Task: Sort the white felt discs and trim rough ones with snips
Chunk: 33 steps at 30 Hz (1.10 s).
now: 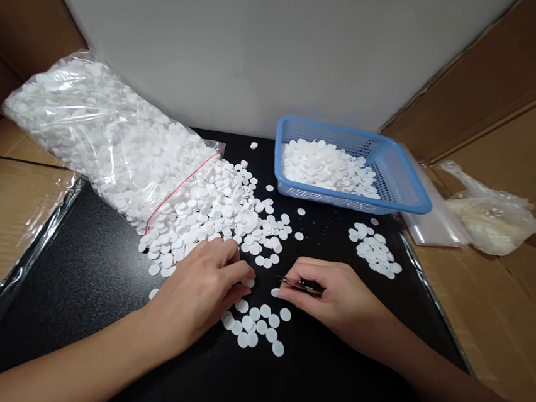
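White round discs lie loose on the black tabletop, with a large pile [211, 206] spilling from a clear zip bag [100, 128]. My left hand [204, 283] rests at the near edge of this pile with its fingers curled. A white disc [248, 283] shows between its thumb and forefinger. Between the thumb and fingers of my right hand [336, 292] is a pair of dark tweezers [302, 284], its tips pointing left. A single disc [275, 292] lies by the right thumb tip. Just below both hands, several discs [262, 327] are spread in a loose group.
A blue plastic basket [354, 205], partly filled with white discs, stands at the back right. Before it lies a smaller disc cluster [377, 253]. Cardboard [532, 289] flanks the table, with a knotted clear bag [495, 220] on the right. A pale wall [258, 50] rises behind.
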Tool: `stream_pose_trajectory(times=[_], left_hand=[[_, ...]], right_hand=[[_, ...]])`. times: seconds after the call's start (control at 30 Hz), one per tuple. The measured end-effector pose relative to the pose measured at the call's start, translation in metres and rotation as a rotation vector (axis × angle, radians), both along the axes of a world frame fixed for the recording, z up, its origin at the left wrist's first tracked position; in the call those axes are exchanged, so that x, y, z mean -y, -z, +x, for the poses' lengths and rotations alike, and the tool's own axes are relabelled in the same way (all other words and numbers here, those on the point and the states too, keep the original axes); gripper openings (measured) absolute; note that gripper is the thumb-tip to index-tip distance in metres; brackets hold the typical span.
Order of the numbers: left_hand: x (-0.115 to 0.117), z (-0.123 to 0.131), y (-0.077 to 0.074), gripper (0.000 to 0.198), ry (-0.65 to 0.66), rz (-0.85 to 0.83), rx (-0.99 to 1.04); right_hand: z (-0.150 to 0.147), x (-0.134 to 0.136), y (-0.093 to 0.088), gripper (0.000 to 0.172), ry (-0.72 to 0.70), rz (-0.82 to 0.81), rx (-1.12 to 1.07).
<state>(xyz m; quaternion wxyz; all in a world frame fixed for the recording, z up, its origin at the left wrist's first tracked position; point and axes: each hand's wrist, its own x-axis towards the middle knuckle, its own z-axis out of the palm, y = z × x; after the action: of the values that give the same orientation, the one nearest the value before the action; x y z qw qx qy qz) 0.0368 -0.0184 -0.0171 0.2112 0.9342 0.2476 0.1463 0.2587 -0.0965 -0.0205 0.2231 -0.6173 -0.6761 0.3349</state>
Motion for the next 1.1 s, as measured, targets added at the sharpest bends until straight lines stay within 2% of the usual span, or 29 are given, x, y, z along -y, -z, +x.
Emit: stream_pose_trajectory(times=[0.13,0.3,0.4,0.57,0.7,0.9,1.1], left_hand=[[-0.001,0.001,0.003,0.01,-0.004,-0.03,-0.004],[-0.004,-0.001,0.005,0.013,-0.035,-0.087,0.003],[-0.006,-0.005,0.004,0.014,-0.046,-0.109,-0.004],[-0.011,-0.008,0.0,0.015,-0.057,-0.089,-0.044],[-0.011,-0.008,-0.002,0.012,-0.044,-0.103,-0.066],[-0.009,-0.007,-0.001,0.011,-0.017,-0.111,-0.043],[-0.007,-0.001,-0.002,0.005,0.002,0.007,-0.05]], right_hand=[[0.006,-0.003,-0.001,0.03,0.058,0.004,0.09],[0.009,-0.006,0.004,0.019,0.085,0.218,0.058],[0.007,-0.006,0.009,0.03,0.038,0.278,0.01],[0.005,-0.007,0.012,0.031,-0.022,0.197,0.008],[0.007,-0.008,0.008,0.01,0.038,0.139,-0.005],[0.005,-0.008,0.0,0.017,0.108,0.013,-0.057],[0.009,-0.007,-0.002,0.015,0.1,0.128,-0.068]])
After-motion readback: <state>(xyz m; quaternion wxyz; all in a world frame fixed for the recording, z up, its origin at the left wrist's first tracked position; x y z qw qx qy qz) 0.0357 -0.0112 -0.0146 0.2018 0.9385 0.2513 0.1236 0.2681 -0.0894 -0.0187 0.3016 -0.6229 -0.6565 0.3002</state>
